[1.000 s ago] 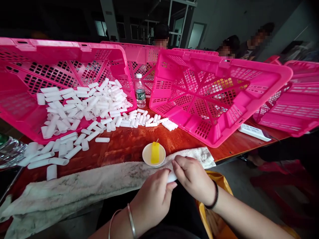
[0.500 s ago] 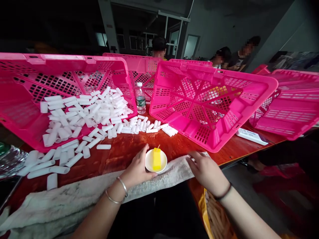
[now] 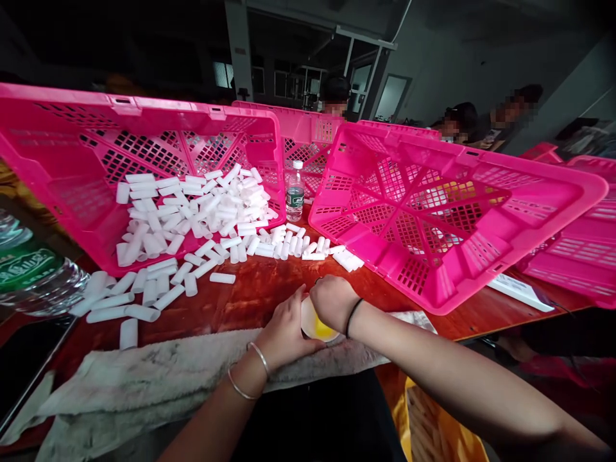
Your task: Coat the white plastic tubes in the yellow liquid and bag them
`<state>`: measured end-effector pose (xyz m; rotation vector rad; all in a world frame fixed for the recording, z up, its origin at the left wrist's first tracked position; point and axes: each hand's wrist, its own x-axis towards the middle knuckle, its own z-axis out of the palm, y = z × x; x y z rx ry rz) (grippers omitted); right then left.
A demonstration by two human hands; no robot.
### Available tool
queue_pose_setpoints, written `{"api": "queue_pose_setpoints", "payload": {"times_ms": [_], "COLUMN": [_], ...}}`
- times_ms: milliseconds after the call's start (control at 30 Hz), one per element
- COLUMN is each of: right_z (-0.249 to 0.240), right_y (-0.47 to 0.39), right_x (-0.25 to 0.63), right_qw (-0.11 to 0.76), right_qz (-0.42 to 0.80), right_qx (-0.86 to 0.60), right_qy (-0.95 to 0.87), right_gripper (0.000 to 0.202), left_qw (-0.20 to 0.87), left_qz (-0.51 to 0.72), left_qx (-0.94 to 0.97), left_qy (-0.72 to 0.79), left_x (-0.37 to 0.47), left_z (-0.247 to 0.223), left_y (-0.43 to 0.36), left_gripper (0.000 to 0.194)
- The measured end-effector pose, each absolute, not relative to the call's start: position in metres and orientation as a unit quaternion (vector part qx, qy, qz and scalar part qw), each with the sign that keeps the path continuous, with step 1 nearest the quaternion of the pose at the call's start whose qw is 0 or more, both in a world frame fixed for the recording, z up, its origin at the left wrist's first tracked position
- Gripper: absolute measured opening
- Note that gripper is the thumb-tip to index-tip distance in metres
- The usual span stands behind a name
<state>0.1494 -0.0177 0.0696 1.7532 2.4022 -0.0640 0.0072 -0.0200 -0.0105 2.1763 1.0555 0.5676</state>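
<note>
My left hand is curled around the left side of a small white dish, thumb along its near edge. In the dish lies a yellow block, mostly covered by my other hand. My right hand is closed over the dish, knuckles up; its fingertips are hidden, so what they grip cannot be made out. Under the dish a greyish towel stretches along the table's near edge. White plastic tubes lie loose on the table to the left.
A pink crate on its side spills more tubes; a second pink crate lies at right. Between them stands a water bottle. A big bottle is far left, a white box right. Several people are behind the crates.
My right hand has moved left from the towel onto the dish and closed, covering the top of the yellow block. My left hand stays around the dish. The view has shifted left.
</note>
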Motion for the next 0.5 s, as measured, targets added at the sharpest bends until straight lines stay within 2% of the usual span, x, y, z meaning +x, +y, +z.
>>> {"api": "queue_pose_setpoints", "payload": {"times_ms": [300,500], "right_z": [0.037,0.038], "right_y": [-0.014,-0.023], "right_x": [0.205,0.192], "right_qw": [-0.107,-0.207], "right_qz": [-0.178,-0.206], "right_qx": [0.580,0.571], "right_qy": [0.787,0.767], "right_gripper": [0.022,0.023], "left_qw": [0.345,0.323], "left_qz": [0.221,0.225], "left_qx": [0.809,0.806], "left_qy": [0.421,0.443], "left_x": [0.006,0.000], "left_z": [-0.007,-0.020], "left_y": [-0.023,-0.025], "left_gripper": [0.113,0.102]}}
